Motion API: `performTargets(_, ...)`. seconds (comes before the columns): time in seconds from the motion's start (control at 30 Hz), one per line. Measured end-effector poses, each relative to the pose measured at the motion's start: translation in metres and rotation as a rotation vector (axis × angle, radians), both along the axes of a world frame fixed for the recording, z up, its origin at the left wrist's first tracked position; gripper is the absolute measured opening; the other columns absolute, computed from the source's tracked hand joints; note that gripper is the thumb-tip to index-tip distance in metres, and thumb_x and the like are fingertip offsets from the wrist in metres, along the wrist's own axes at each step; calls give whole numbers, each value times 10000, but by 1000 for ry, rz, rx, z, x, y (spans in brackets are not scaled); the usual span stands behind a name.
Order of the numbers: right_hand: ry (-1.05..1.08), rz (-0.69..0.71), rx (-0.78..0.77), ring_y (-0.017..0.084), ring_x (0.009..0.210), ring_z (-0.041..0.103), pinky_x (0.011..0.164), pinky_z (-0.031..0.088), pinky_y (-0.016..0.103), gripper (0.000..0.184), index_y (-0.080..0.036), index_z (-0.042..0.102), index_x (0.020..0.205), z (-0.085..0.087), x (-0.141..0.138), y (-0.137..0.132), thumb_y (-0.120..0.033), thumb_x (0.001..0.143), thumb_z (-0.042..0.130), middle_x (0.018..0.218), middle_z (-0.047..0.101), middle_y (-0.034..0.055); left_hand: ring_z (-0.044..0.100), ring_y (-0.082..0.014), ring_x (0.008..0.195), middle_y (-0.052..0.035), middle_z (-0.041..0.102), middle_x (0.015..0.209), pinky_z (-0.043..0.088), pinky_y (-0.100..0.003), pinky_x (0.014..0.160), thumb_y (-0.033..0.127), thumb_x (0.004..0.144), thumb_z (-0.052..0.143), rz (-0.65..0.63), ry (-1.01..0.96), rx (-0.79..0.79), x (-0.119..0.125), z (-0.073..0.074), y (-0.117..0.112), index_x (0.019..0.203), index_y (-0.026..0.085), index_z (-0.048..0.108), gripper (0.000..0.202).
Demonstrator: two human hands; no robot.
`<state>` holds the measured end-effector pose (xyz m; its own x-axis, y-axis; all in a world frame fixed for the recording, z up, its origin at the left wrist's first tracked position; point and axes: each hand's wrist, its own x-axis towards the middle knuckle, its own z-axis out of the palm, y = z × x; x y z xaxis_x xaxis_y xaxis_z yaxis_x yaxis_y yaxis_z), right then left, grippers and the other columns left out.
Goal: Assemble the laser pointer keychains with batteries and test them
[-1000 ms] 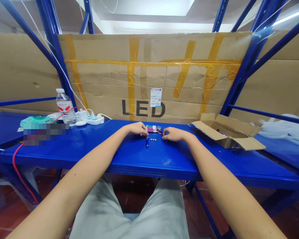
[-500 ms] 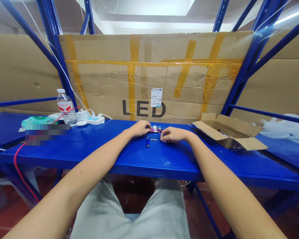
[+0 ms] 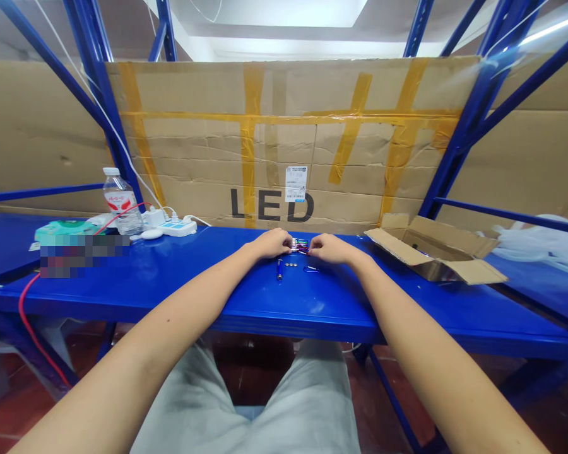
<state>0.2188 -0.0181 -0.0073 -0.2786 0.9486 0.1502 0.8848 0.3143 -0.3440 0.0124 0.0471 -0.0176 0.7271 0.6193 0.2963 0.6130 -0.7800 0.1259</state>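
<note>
Both my hands rest on the blue metal bench [image 3: 246, 302] at a small bundle of thin coloured pen-like sticks [image 3: 300, 244]. My left hand [image 3: 272, 243] has its fingers curled on the bundle's left end. My right hand [image 3: 329, 249] pinches the right end. Just in front of them lie a short blue cylinder [image 3: 279, 270], a row of small silver round pieces [image 3: 292, 266] and a small blue clip [image 3: 311, 270].
An open cardboard box [image 3: 435, 255] sits to the right. At the left stand a water bottle [image 3: 118, 202], a white power strip [image 3: 175, 226] with a red cable, and a green packet [image 3: 61, 230]. A taped cardboard sheet marked LED [image 3: 288, 145] backs the bench.
My left hand has slid right onto the bundle, and my right hand has moved up from the small parts to the bundle's right end. The small blue clip now lies uncovered.
</note>
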Motion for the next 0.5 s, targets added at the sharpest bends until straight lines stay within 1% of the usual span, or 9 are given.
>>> performTargets(0.13,1,-41,68,150,722,584,613,380,227,131,-142,684,858,-7,-4,7,-202,797,584,838,698,60,590,-179,724,-49,695,781,367,-263,633,291,781,657,29,-13,-14,0,1,-3,807,179,708,126)
performTargets(0.23,43,-63,92,153,726,601,623,390,225,126,-137,693,863,-11,-7,10,-177,791,598,826,709,67,587,-166,689,-39,690,758,362,-261,604,240,778,641,10,-21,-33,1,1,-3,825,171,705,106)
performTargets(0.33,156,-37,77,157,711,612,629,415,229,154,-127,696,916,-12,-8,13,-191,799,620,805,715,71,609,-180,769,-54,709,824,402,-270,670,220,785,640,-26,-57,37,3,3,-4,873,161,715,130)
performTargets(0.43,333,62,96,165,772,630,698,457,244,214,-123,688,995,-12,-8,15,-215,810,632,891,725,78,610,-205,906,-69,719,919,428,-300,799,250,830,630,-96,-144,167,8,9,-10,932,159,717,162)
performTargets(0.5,455,136,107,168,819,635,752,476,262,204,-123,683,991,-11,-8,17,-206,815,622,944,721,80,611,-196,914,-69,714,934,434,-304,824,236,867,596,-147,-208,196,10,13,-15,956,158,707,163)
